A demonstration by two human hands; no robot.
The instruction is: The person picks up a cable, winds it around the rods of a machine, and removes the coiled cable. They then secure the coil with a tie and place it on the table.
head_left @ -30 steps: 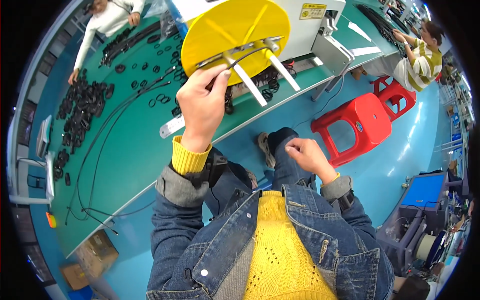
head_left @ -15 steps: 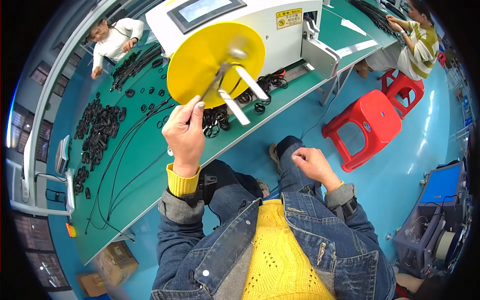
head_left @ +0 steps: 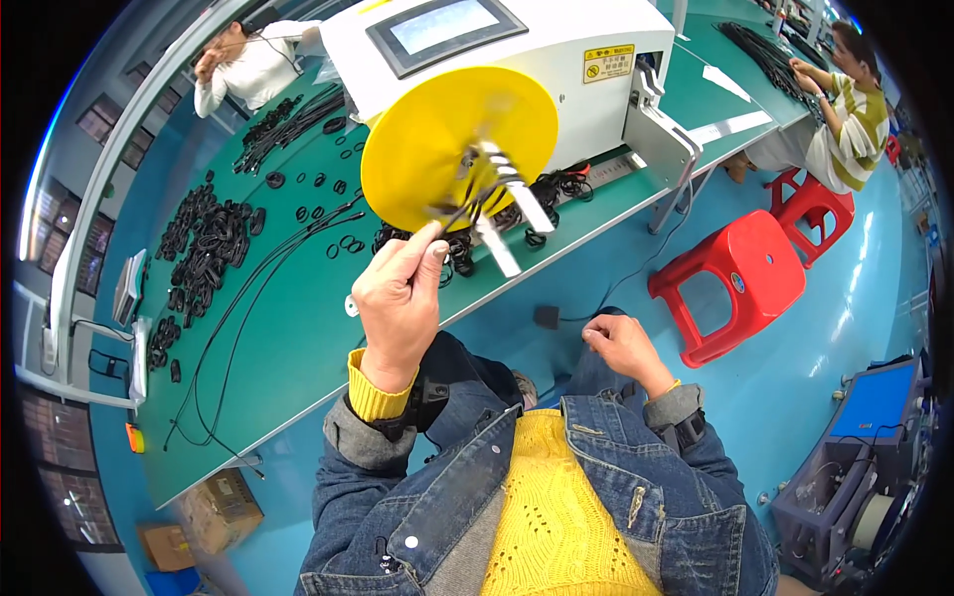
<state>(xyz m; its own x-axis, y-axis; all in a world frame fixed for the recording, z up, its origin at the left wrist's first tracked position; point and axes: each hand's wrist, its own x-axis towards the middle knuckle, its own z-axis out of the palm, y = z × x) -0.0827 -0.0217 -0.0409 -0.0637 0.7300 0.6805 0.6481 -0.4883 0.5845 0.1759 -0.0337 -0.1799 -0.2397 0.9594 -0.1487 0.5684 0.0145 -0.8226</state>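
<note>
My left hand (head_left: 399, 303) is raised before the yellow disc (head_left: 412, 139) of a white winding machine (head_left: 586, 124). Its thumb and forefinger pinch a black cable (head_left: 459, 210), which runs to the two pale metal pegs (head_left: 531, 207) standing out from the disc. Blur covers the disc's middle, the pegs and the cable around them. Low beside my thigh rests my right hand (head_left: 630, 352), its fingers curled in, away from the machine; nothing shows in it.
On the green table (head_left: 278, 348) lie long black cables (head_left: 260, 268) and a heap of small black parts (head_left: 214, 238). Red stools (head_left: 740, 273) stand at right, a dark pedal (head_left: 546, 316) on the floor. Two people work farther off, a white sleeve (head_left: 283, 40) at left.
The cable and pegs have turned with the disc, and the cable now lies around the pegs. My left hand has shifted slightly right and down. The whole view has shifted a little.
</note>
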